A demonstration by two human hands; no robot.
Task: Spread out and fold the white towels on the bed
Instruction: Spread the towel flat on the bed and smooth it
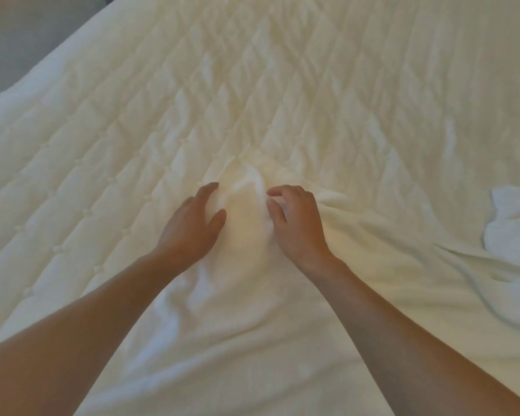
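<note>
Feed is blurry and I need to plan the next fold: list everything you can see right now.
towel: 1, white, rumpled, near centre of the bed, under both hands
bunched towel: 1, white, at the right edge, apart from the hands
bed: 1, cream quilted cover, fills most of the view
grey area: 1, grey, top left beyond the bed; too blurred to identify
left hand: 1, fingers fairly straight, resting on the towel
right hand: 1, fingers curled on the towel; whether it pinches the cloth is unclear
</note>
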